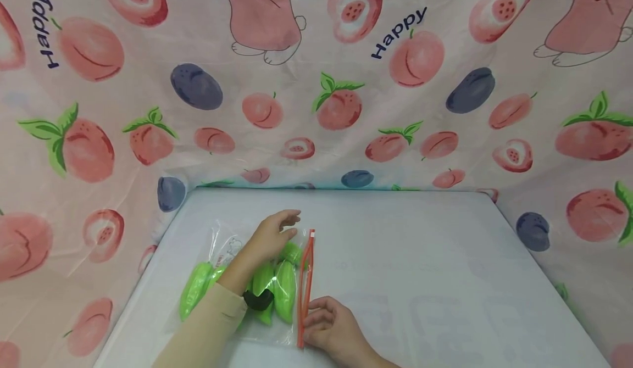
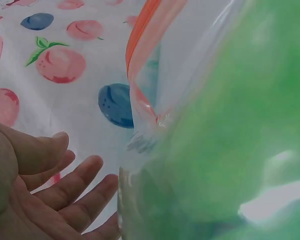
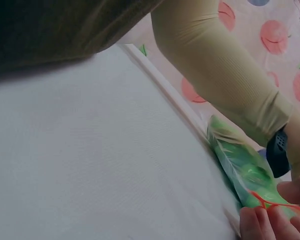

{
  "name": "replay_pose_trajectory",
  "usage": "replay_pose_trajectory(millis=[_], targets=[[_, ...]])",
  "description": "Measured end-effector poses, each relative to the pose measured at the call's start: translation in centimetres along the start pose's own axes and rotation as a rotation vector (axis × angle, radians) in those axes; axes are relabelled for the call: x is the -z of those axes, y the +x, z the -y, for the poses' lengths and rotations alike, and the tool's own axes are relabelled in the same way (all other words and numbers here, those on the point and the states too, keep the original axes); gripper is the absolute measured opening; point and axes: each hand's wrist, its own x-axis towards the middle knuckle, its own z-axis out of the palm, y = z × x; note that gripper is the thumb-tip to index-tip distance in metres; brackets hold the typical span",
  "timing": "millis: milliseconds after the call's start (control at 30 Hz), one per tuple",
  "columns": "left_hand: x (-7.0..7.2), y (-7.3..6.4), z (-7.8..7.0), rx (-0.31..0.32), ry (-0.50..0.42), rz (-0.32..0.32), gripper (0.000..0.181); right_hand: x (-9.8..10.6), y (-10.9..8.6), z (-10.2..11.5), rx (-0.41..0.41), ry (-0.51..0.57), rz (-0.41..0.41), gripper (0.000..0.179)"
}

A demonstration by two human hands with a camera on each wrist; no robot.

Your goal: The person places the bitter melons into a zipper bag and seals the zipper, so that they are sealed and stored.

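A clear zip bag (image 1: 277, 332) lies on the table, its orange-red zip strip (image 1: 309, 280) on the right side. The two edges of the strip stand slightly apart in the middle. Inside are several long, bright green pods (image 1: 284, 296) with a shiny surface. My left hand (image 1: 271, 236) hovers over the far part of the bag, fingers loosely bent and holding nothing; in the left wrist view its fingers (image 2: 85, 185) are spread beside the film. At the near end of the zip, my right hand (image 1: 336, 324) pinches the bag's edge between thumb and fingers.
The white table (image 1: 420, 258) extends right of the bag. Behind it and at both sides hangs a pink cloth (image 1: 296, 93) with a fruit print. A dark band (image 3: 277, 152) is on my left wrist, below a beige sleeve (image 3: 220, 70), and the forearm crosses over the bag.
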Motion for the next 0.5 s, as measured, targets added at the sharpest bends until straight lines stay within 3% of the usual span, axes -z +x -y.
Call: replay_pose_trajectory(millis=[500], targets=[[-0.5,3.0,0.0,-0.048,0.043,0.095,0.042,-0.7,0.3,-0.4,-0.027,0.038,-0.068,0.057]])
